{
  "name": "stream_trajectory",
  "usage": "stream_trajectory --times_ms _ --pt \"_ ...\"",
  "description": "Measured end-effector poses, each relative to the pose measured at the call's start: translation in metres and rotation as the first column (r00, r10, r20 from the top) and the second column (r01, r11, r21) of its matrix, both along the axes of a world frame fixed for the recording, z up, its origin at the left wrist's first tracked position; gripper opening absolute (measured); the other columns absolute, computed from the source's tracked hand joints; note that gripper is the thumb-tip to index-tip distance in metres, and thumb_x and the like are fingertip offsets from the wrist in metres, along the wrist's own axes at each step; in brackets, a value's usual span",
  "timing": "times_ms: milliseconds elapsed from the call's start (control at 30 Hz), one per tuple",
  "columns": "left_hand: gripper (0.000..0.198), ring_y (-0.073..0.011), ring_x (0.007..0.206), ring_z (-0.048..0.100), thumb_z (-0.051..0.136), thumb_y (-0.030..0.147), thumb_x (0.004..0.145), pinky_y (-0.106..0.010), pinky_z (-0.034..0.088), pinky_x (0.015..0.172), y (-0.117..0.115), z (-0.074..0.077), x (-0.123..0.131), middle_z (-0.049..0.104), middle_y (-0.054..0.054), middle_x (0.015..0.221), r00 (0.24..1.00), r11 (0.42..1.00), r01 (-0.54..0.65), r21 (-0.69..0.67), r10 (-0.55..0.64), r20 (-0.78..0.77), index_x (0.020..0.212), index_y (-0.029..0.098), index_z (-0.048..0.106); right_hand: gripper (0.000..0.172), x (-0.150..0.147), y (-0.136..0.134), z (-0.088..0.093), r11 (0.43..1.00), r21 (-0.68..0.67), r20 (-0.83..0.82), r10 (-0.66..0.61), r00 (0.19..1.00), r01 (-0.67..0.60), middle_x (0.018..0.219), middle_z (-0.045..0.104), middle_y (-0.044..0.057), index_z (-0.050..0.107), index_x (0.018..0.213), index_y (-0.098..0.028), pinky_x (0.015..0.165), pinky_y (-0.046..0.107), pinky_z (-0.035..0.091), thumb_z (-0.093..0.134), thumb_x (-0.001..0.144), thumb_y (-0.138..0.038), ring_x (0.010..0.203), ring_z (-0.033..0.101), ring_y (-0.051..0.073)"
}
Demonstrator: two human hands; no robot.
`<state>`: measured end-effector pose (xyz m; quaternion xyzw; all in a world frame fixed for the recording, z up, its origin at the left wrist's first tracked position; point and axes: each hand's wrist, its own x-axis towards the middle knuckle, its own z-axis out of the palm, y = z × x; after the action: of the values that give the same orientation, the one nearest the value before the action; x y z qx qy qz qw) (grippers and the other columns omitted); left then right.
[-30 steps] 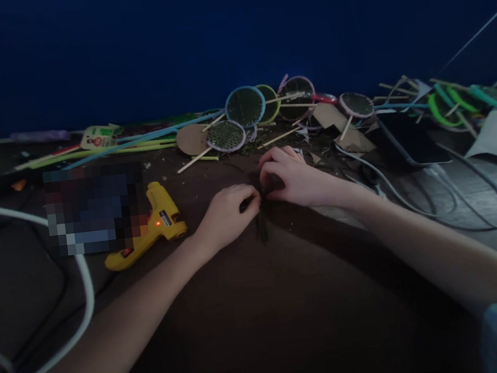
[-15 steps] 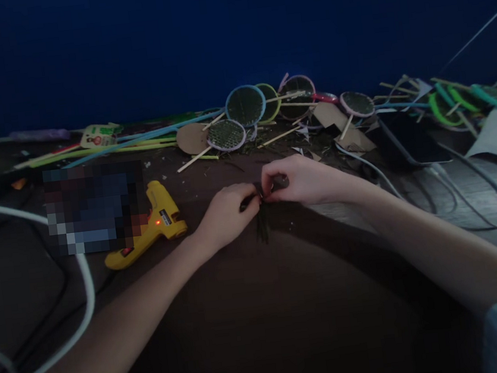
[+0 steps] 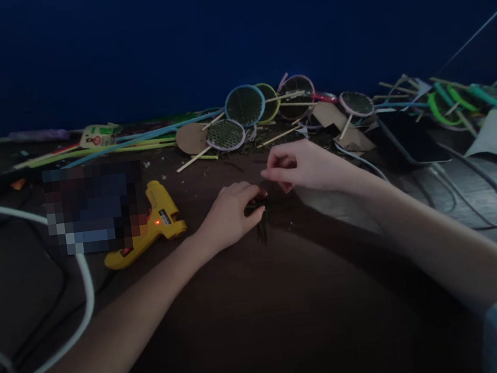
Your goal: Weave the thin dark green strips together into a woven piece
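On the tabletop (image 3: 264, 328), right of the yellow glue gun (image 3: 157, 228), the left hand (image 3: 233, 213) curls beside dark strands (image 3: 262, 231), grip unclear; farther right of the glue gun, the right hand (image 3: 297, 166) has bent fingers, holding what I cannot tell

Yellow glue gun (image 3: 147, 237), indicator lit, and nearby stock.
Left of the glue gun: white cable (image 3: 89, 288). Beyond it: printed card tag (image 3: 98, 136). Beyond and to its right: brown cardboard disc (image 3: 189, 139); lilac-rimmed mesh paddle (image 3: 225, 135); blue-rimmed paddle (image 3: 244, 105). Far to its right: dark smartphone (image 3: 414, 137), charging lead (image 3: 437, 173) attached.
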<state>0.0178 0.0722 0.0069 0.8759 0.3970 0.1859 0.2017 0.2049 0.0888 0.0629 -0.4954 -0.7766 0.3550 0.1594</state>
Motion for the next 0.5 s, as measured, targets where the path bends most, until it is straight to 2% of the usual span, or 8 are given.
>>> stream_trajectory --times_ms 67,133,200,267,367,500 --pt "0.017 -0.0189 0.088 0.057 0.057 0.017 0.078 -0.032 0.041 0.078 0.000 0.000 0.000 0.062 -0.004 0.093 1.000 1.000 0.003 -0.013 -0.003 0.011 0.095 0.017 0.059 0.024 0.001 0.002 -0.001 0.992 0.071 0.084 -0.105 0.991 0.100 0.057 0.058 0.000 0.054 0.081 -0.019 0.057 0.027 0.036 0.050 0.083 -0.042 0.055 0.053 0.013" --pt "0.018 -0.0190 0.088 0.058 0.056 0.016 0.078 -0.032 0.041 0.078 0.000 0.001 0.000 0.063 -0.004 0.093 1.000 1.000 0.000 -0.014 0.000 -0.002 0.096 0.017 0.059 0.027 0.003 0.005 -0.002 0.985 0.111 0.179 -0.150 0.972 0.132 0.063 0.059 0.002 0.055 0.082 -0.018 0.056 0.027 0.033 0.051 0.082 -0.045 0.057 0.051 0.013" --pt "0.018 -0.0195 0.089 0.057 0.055 0.017 0.079 -0.033 0.041 0.079 0.000 0.001 0.000 0.062 -0.004 0.094 1.000 1.000 0.001 -0.005 -0.001 -0.013 0.097 0.017 0.058 0.034 0.006 0.008 -0.004 0.994 0.069 0.279 -0.098 0.955 0.082 0.066 0.058 0.003 0.057 0.077 -0.018 0.055 0.027 0.031 0.049 0.081 -0.051 0.058 0.049 0.014" --pt "0.017 -0.0201 0.091 0.057 0.055 0.018 0.080 -0.034 0.041 0.080 0.000 0.001 0.000 0.062 -0.004 0.094 1.000 1.000 0.006 0.007 -0.005 -0.020 0.097 0.017 0.057 0.038 0.008 0.010 -0.006 1.000 -0.023 0.351 0.004 0.936 0.005 0.061 0.055 0.002 0.058 0.068 -0.018 0.053 0.027 0.029 0.047 0.080 -0.053 0.055 0.046 0.013" --pt "0.018 -0.0191 0.087 0.058 0.057 0.018 0.078 -0.033 0.041 0.078 -0.001 0.001 0.000 0.062 -0.003 0.091 1.000 1.000 -0.016 -0.017 0.016 -0.014 0.096 0.018 0.054 0.034 0.008 0.011 -0.008 0.988 -0.122 0.372 0.129 0.919 -0.089 0.054 0.050 -0.001 0.055 0.062 -0.019 0.051 0.027 0.027 0.050 0.079 -0.049 0.051 0.042 0.011" --pt "0.031 -0.0157 0.080 0.059 0.061 0.016 0.075 -0.030 0.043 0.075 -0.004 0.002 0.000 0.062 -0.002 0.091 0.995 0.996 -0.070 -0.049 0.073 0.063 0.102 0.018 0.046 0.025 0.007 0.012 -0.013 0.987 -0.115 0.369 0.149 0.917 -0.114 0.057 0.053 -0.001 0.055 0.063 -0.020 0.051 0.026 0.028 0.054 0.075 -0.042 0.052 0.044 0.011"
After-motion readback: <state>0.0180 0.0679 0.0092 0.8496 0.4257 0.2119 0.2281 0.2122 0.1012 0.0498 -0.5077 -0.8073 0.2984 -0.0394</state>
